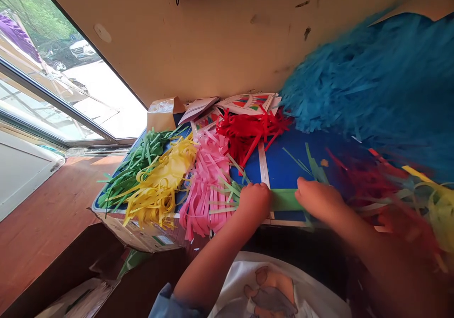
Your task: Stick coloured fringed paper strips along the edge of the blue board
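Note:
A green fringed tissue-paper strip (284, 199) stretches between my two hands over the front edge of the blue table. My left hand (254, 199) is closed around one end, and cut fringe sticks out beyond the fist. Around the other end my right hand (317, 197) is closed as well, with more green fringe showing past its knuckles. Pink fringed paper (209, 181) lies just left of my left hand. Behind it sits a red fringed bundle (250, 131). My right forearm is blurred.
Yellow fringe (163, 181) and green fringe (142, 162) lie on the left of the blue table (283, 152). A large blue fringe pile (354, 81) fills the right back. Printed sheets (248, 102) lean by the wall. A cardboard box (67, 270) stands lower left, near a glass door (95, 91).

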The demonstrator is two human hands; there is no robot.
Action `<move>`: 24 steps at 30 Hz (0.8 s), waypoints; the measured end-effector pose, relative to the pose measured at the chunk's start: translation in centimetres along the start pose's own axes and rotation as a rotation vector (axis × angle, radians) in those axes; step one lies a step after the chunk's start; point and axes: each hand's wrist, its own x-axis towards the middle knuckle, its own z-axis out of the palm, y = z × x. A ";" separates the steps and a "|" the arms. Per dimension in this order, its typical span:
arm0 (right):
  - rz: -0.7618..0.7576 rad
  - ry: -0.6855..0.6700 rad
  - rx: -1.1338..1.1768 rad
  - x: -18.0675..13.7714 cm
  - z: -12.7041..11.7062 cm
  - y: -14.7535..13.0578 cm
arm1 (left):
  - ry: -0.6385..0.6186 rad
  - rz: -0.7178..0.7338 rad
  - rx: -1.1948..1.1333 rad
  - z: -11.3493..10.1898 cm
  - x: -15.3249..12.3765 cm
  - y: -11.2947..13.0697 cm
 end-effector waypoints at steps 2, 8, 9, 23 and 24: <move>-0.001 -0.004 -0.004 0.0 0.0 0.0 | -0.005 -0.002 0.004 0.1 0.1 0.1; 0.023 0.000 -0.011 0.1 0.2 0.0 | -0.028 0.004 0.022 0.3 0.2 0.2; 0.026 0.003 -0.012 0.2 0.2 -0.1 | -0.036 0.010 0.025 0.3 0.2 0.1; 0.043 0.206 -0.145 -0.9 0.1 0.5 | 0.389 -0.017 0.195 -0.3 -1.3 -1.7; 0.033 0.225 -0.158 -0.9 0.2 0.6 | 0.391 -0.041 0.202 -0.7 -1.6 -3.2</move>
